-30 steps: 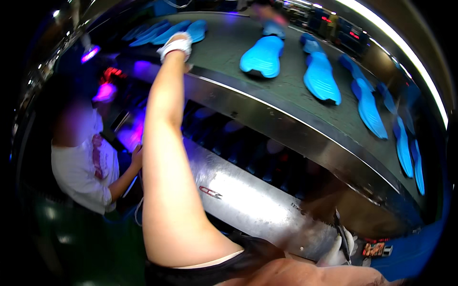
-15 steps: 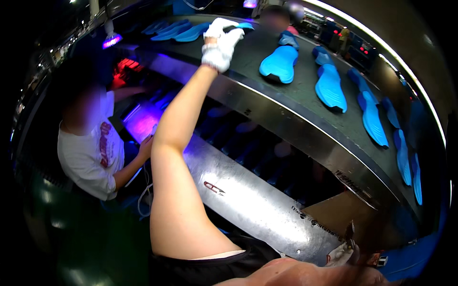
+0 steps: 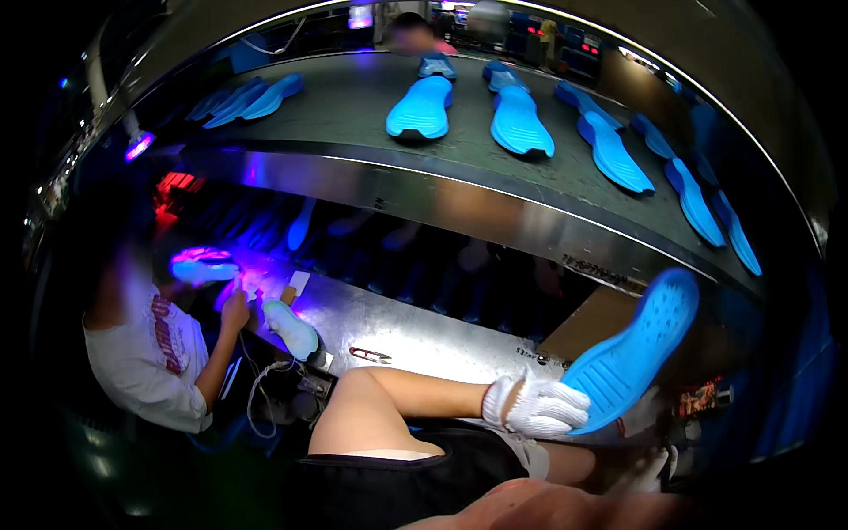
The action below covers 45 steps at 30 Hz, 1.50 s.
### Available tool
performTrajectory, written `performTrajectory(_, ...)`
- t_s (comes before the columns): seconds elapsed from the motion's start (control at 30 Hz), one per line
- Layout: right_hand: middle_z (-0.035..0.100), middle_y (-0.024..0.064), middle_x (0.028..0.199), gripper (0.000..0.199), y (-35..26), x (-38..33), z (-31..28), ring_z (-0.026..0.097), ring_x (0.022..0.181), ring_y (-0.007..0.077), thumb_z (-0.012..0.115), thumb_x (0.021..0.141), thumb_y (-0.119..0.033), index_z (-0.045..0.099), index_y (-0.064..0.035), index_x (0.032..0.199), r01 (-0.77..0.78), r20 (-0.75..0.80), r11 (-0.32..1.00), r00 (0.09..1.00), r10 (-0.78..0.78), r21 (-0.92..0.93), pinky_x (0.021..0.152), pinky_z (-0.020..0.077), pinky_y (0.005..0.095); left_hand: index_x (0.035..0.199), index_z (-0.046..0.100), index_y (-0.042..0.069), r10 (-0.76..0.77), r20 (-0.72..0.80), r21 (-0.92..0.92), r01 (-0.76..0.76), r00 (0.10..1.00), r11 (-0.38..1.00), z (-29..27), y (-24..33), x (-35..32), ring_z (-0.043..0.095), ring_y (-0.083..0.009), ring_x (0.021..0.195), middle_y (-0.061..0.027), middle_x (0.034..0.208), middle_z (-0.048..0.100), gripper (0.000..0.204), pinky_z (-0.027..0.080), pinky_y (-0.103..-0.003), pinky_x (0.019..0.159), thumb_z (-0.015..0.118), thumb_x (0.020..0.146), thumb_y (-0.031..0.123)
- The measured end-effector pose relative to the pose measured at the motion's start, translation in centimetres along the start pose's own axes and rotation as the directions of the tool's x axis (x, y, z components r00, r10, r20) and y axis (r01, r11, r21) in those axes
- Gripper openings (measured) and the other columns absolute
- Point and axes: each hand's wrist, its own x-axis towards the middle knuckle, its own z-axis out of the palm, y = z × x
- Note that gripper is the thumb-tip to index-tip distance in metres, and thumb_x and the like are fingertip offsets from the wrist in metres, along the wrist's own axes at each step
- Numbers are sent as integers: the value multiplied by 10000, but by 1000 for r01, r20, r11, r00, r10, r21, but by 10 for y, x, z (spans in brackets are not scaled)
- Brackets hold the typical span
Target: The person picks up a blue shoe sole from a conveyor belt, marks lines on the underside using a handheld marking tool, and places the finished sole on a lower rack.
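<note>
A blue sole (image 3: 632, 349) is held up at the lower right, over the right end of the bench (image 3: 442, 340). It is tilted, its far end up and to the right, with its grooved, dimpled face in view. The left hand (image 3: 539, 406), in a white knit glove, grips it by the lower end, the fingers closed over its edge; the thumb is hard to make out. The right hand (image 3: 655, 473), also in white, is low at the right, dim and partly hidden, so I can't make out how far its fingers are spread or whether they hold anything.

On the bench, beyond the left forearm, lie red-handled snips (image 3: 369, 355). Farther left is a pale sole (image 3: 290, 329), near a co-worker (image 3: 159, 362) in a white shirt, whose hand (image 3: 235, 311) is close to another sole (image 3: 203, 268) in purple light. Above and behind the bench, a dark green belt (image 3: 344, 115) carries more blue soles (image 3: 422, 108), spaced apart at the right and bunched at the left. A lamp (image 3: 139, 144) glows purple at upper left.
</note>
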Motion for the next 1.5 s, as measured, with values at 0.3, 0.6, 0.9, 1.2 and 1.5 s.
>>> performTrajectory(0.3, 606, 62, 783, 264, 51, -3, -3, 518, 593, 75, 629, 851, -102, 599, 26, 1080, -102, -139, 995, 985, 102, 5, 478, 378, 188, 998, 553, 46, -597, 191, -21, 612, 779, 791, 84, -32, -109, 490, -334, 1085, -180, 1124, 528, 255, 410, -407, 926, 585, 751, -7)
performTrajectory(0.6, 574, 15, 689, 144, 63, -7, 2, 496, 539, 70, 620, 837, -68, 617, 19, 952, -214, -98, 976, 971, 216, 28, 492, 394, 204, 1369, 331, 12, -634, 764, -644, 85, 120, -760, 120, -82, -93, 499, -386, 1144, -223, 1266, 487, 840, 454, -454, 935, 328, 854, 675)
performTrajectory(0.9, 587, -4, 640, 119, 98, -13, 8, 509, 535, 49, 653, 801, -88, 673, 15, 856, -261, -49, 949, 965, 256, -177, 470, 386, 186, 1311, 371, -45, -452, 886, -414, -259, 105, -872, 136, -77, -103, 533, -405, 981, -309, 1225, 434, 813, 531, -413, 743, 356, 859, 630)
performTrajectory(1.2, 665, 101, 825, 154, 32, -25, 46, 641, 712, 253, 699, 738, -203, 672, -71, 811, 419, 454, 563, 887, -86, -713, 635, 505, 334, 1274, 451, 31, -786, 605, -794, 29, 125, -607, 149, -69, -81, 569, -316, 1035, -170, 1175, 557, 693, 482, -408, 892, 342, 885, 594)
performTrajectory(1.5, 635, 107, 770, 179, 19, -26, 55, 614, 668, 267, 728, 703, -97, 651, -39, 853, 650, 530, 551, 755, -386, -524, 618, 481, 344, 1249, 448, 61, -801, 407, -903, 62, 439, -425, 165, -64, -74, 534, -232, 1048, -100, 1167, 535, 369, 432, -365, 952, 333, 994, 303)
